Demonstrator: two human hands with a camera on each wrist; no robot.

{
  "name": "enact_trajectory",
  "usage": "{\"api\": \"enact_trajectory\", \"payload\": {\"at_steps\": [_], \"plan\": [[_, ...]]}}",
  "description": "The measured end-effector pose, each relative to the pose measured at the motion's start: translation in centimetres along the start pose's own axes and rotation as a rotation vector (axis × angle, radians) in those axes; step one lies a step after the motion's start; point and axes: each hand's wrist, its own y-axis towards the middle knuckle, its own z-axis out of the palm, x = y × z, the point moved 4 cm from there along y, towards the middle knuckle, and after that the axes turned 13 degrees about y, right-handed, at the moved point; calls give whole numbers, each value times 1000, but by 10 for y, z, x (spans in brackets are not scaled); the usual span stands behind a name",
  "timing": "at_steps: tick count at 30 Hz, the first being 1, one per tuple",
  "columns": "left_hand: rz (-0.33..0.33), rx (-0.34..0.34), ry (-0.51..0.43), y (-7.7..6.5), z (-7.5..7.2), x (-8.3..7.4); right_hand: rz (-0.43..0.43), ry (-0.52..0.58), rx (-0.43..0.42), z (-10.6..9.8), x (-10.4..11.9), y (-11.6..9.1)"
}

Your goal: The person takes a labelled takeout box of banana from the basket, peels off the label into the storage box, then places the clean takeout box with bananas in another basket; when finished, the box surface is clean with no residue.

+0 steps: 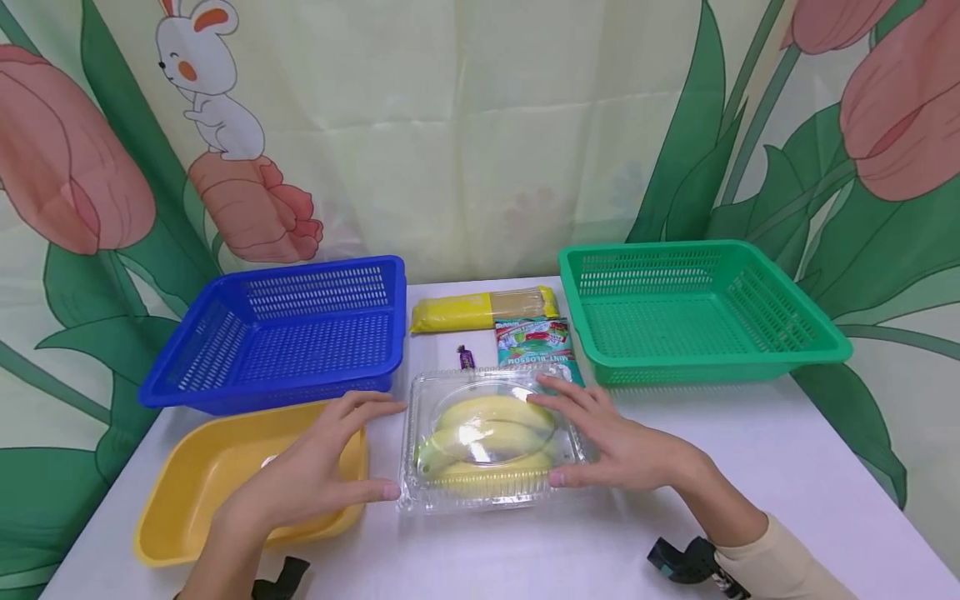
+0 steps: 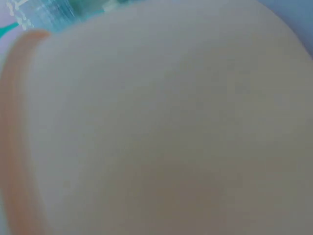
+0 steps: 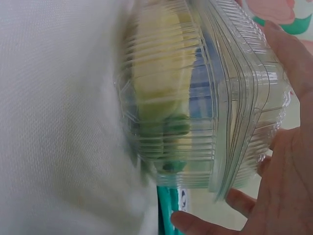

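Note:
A clear plastic clamshell box [image 1: 487, 503] of bananas [image 1: 487, 440] sits on the white table with its lid down. My left hand [image 1: 311, 471] is at the box's left side, fingers and thumb extended, fingertips right by its edge. Over the right side of the lid reaches my right hand [image 1: 626, 442], its fingers spread and lying along the box. In the right wrist view, the ribbed box wall [image 3: 168, 103] stands close to the fingers [image 3: 291, 54]. Blurred skin of the left hand [image 2: 166, 122] fills most of the left wrist view.
Behind the box lie a yellow noodle pack [image 1: 457, 313], a green-blue "Mint Blossom" bag [image 1: 532, 340] and a small purple-wrapped sweet [image 1: 466, 357]. A blue basket [image 1: 273, 392] and yellow basin [image 1: 168, 492] stand left, a green basket [image 1: 712, 367] right. A patterned curtain [image 1: 517, 125] hangs behind.

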Motion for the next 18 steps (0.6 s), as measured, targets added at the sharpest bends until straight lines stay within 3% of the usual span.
{"api": "enact_trajectory", "payload": {"at_steps": [8,18], "plan": [[39,61,-16,16,4,-18,13,-12,3,-2,1,1],[14,115,-72,23,15,-22,14,1,-43,-6,0,-3]]}}
